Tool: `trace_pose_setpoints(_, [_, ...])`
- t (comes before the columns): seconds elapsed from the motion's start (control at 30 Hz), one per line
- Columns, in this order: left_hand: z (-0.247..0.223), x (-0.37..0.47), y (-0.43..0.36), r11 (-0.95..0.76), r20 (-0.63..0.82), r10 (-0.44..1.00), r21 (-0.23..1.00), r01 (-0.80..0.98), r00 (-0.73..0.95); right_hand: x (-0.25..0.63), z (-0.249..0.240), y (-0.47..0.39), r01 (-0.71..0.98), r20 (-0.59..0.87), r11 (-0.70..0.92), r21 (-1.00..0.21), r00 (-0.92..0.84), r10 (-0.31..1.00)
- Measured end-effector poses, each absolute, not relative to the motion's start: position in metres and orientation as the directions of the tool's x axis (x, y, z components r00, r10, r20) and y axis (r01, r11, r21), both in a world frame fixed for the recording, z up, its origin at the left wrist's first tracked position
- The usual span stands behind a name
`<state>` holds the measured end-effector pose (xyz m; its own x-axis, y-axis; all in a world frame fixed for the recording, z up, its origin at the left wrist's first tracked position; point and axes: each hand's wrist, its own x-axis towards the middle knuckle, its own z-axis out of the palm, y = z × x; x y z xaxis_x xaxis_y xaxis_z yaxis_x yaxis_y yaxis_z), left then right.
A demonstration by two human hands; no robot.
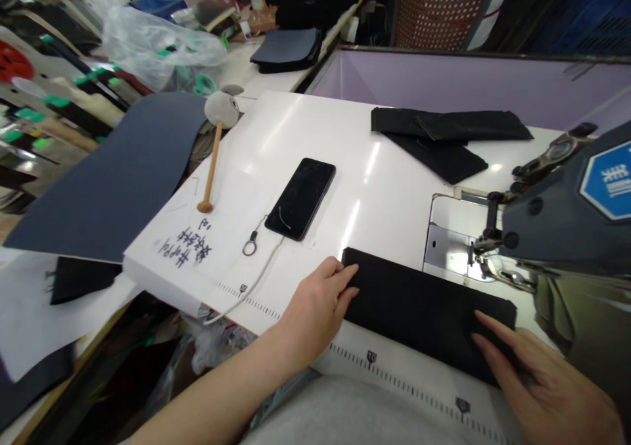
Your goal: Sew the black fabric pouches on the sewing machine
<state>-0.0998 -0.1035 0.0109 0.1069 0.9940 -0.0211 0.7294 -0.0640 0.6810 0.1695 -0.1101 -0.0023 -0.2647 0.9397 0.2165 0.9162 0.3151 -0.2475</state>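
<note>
A folded rectangular piece of black fabric (419, 307) lies on the white sewing table, in front of the sewing machine (552, 221). My left hand (320, 300) pinches its left end between thumb and fingers. At its right end, my right hand (547, 379) grips the piece, thumb and index finger on top and the other fingers hidden. The needle and presser foot area (486, 244) is just beyond the fabric's far edge. A printed ruler scale (394, 373) runs along the table's near edge, partly under the fabric.
Left of the fabric lie a black phone (302, 198) with a ring strap and a white cable (261, 274). A wooden-handled mallet (214, 149) rests farther left, beside a dark grey sheet (108, 175). More black folded pieces (444, 129) lie at the back. Thread cones (73, 113) stand far left.
</note>
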Motion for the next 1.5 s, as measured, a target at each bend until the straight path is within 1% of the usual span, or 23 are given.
trace_pose_setpoints(0.23, [0.013, -0.099, -0.101, -0.016, -0.078, 0.993, 0.66, 0.751, 0.091, 0.169, -0.002, -0.107, 0.906, 0.221, 0.328, -0.268, -0.273, 0.936])
trace_pose_setpoints(0.37, [0.014, -0.099, -0.1, -0.003, -0.105, 0.99, 0.649, 0.761, 0.094, 0.167, 0.001, -0.106, 0.903, 0.242, 0.355, -0.241, -0.298, 0.923])
trace_pose_setpoints(0.5, [0.015, -0.099, -0.099, -0.018, -0.093, 0.99, 0.649, 0.76, 0.103, 0.166, 0.003, -0.107, 0.906, 0.236, 0.361, -0.22, -0.31, 0.921])
trace_pose_setpoints(0.7, [0.013, -0.1, -0.098, -0.052, -0.054, 0.992, 0.632, 0.773, 0.111, 0.166, -0.002, -0.108, 0.903, 0.228, 0.336, -0.268, -0.279, 0.933])
trace_pose_setpoints(0.93, [0.011, -0.102, -0.096, -0.114, 0.004, 0.99, 0.598, 0.793, 0.139, 0.162, -0.001, -0.107, 0.868, 0.208, 0.308, -0.389, -0.243, 0.947])
trace_pose_setpoints(1.1, [0.009, -0.103, -0.095, -0.154, 0.05, 0.987, 0.574, 0.804, 0.153, 0.16, 0.001, -0.108, 0.855, 0.19, 0.27, -0.443, -0.205, 0.96])
trace_pose_setpoints(1.5, [0.008, -0.106, -0.093, -0.178, 0.057, 0.983, 0.546, 0.819, 0.176, 0.16, 0.003, -0.108, 0.821, 0.14, 0.202, -0.534, -0.15, 0.979])
